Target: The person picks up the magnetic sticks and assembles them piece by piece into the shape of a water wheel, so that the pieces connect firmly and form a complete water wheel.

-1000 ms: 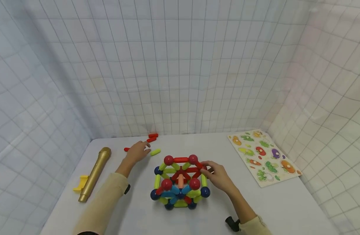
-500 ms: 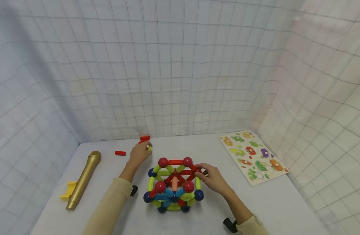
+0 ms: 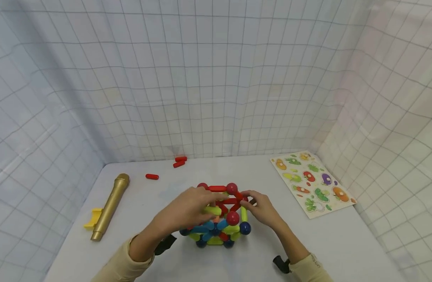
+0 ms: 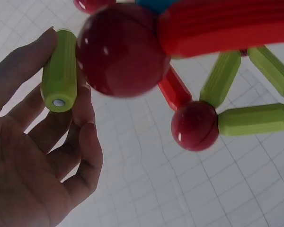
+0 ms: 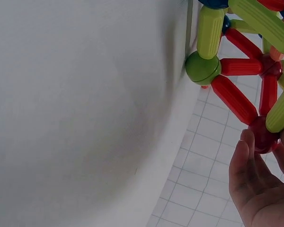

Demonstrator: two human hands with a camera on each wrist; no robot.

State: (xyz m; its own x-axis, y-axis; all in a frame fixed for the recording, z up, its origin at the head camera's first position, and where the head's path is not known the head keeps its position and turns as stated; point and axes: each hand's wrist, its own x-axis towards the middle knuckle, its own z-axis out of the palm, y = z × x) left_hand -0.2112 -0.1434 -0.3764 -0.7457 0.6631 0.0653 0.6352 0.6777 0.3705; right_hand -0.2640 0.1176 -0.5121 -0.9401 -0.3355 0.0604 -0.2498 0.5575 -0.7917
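Observation:
A toy structure of coloured magnetic rods and balls (image 3: 232, 218) stands on the table. My left hand (image 3: 182, 209) is over its left side, pinching a yellow-green magnetic rod (image 4: 59, 71) between thumb and fingers. In the left wrist view that rod is beside a large red ball (image 4: 123, 49) of the structure, a metal tip showing at its near end. My right hand (image 3: 263, 209) grips a red ball (image 5: 263, 135) at the structure's right upper corner with its fingertips. The left hand hides much of the structure's left part in the head view.
Several loose red rods (image 3: 152, 176) lie at the back left. A gold microphone (image 3: 111, 207) lies at the left beside a yellow piece (image 3: 94, 218). A vegetable puzzle board (image 3: 312, 184) lies at the right. Gridded white sheeting (image 3: 219, 86) encloses the back and sides.
My left hand has taken hold of the yellow-green rod from the back of the table and brought it forward over the structure. My right hand keeps its place on the ball.

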